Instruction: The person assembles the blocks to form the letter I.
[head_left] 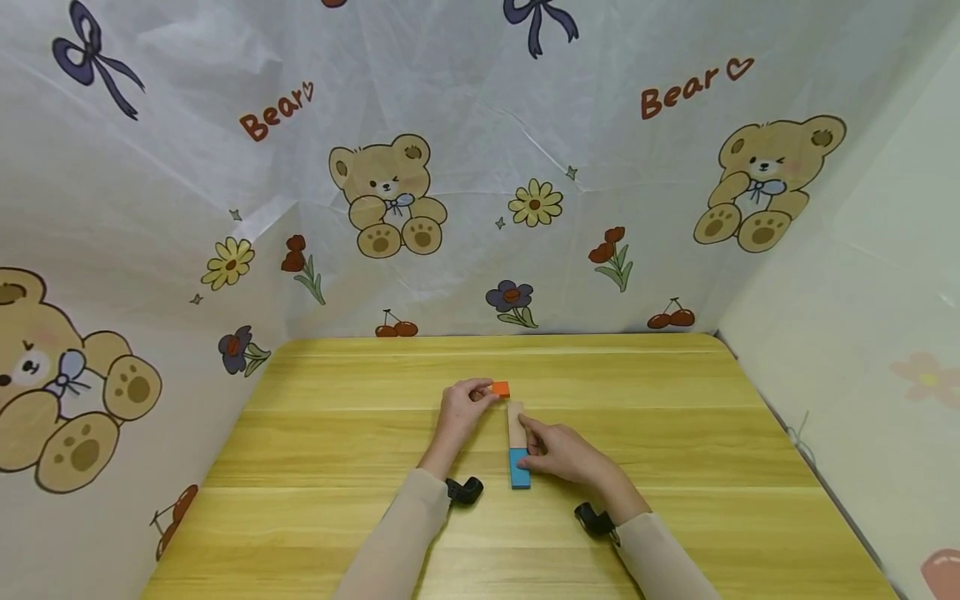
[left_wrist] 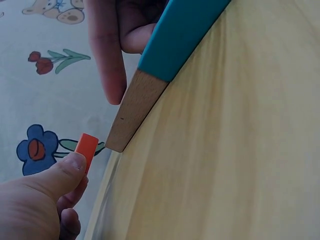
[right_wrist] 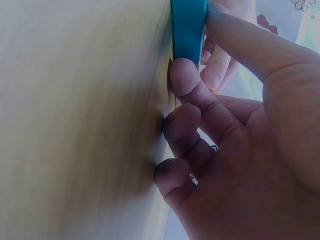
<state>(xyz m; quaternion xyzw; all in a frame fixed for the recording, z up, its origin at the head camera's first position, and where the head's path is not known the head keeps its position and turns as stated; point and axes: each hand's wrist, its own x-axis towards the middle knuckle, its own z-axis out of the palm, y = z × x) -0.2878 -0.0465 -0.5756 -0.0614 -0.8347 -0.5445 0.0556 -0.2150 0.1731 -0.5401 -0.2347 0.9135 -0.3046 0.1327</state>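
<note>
My left hand [head_left: 465, 404] pinches a small orange block [head_left: 501, 389] between thumb and fingers. In the left wrist view the orange block [left_wrist: 87, 150] is close to the far end of a plain wooden block [left_wrist: 134, 112]. The plain block [head_left: 517, 425] and a blue block [head_left: 520, 469] lie end to end on the table. At their right side is my right hand [head_left: 564, 452], its index finger by the plain block and its thumb touching the blue one. The right wrist view shows the lower fingers bent near the tabletop, beside the blue block [right_wrist: 189, 32].
The blocks lie on a yellow wood-grain table [head_left: 337, 450]. A white sheet [head_left: 465, 100] printed with bears and flowers hangs behind it and along the left. A pale wall covering [head_left: 862, 333] stands on the right, with a thin cord [head_left: 804, 446] near the table's right edge.
</note>
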